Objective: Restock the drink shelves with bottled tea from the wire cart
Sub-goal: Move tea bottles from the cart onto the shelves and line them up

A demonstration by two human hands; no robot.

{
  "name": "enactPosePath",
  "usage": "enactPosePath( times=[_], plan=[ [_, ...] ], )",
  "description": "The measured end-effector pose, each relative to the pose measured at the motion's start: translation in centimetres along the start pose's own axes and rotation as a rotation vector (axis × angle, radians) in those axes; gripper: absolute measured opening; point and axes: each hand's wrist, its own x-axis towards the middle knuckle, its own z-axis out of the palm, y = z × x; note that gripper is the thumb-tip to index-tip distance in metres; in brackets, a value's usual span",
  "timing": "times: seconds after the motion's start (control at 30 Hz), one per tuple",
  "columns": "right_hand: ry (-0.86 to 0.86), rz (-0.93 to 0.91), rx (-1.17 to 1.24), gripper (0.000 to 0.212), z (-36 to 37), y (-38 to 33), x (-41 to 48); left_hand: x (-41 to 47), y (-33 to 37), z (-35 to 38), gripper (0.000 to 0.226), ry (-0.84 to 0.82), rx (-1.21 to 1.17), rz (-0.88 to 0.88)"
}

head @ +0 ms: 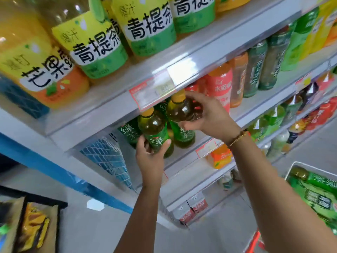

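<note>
Two green tea bottles with yellow caps and green labels sit at the left end of the second shelf (206,141). My left hand (151,154) grips the lower part of the nearer bottle (155,130). My right hand (207,114) closes around the shoulder of the other bottle (182,114), just under the shelf above. More green tea bottles (131,132) stand behind them. At the lower right, the wire cart (295,166) holds several green-labelled tea bottles (317,192) lying down.
Large yellow and green juice bottles (94,48) fill the top shelf. Pink, orange and green drinks (253,70) line the second shelf to the right. Lower shelves hold more bottles and cartons (191,210). Snack packs (34,227) hang at the lower left.
</note>
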Motion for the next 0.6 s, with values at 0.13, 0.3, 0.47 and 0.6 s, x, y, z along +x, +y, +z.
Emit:
enactPosePath(
  times=[0.13,0.3,0.47,0.6],
  plan=[
    [-0.041,0.115,0.164,0.063,1.4,0.6,1.5,0.5,-0.7,0.3,0.053,0.006,0.036,-0.005],
    [0.13,0.122,0.194,0.068,3.5,2.2,-1.1,0.2,-1.8,-0.8,0.059,-0.043,0.097,-0.027],
    [0.209,0.224,-0.066,0.075,6.2,5.0,-4.3,0.1,-3.2,-1.1,0.051,-0.022,0.196,0.006],
    [0.192,0.242,-0.116,0.069,5.9,5.6,-3.3,0.6,-3.3,-0.3,0.051,0.021,0.177,0.018]
  ],
)
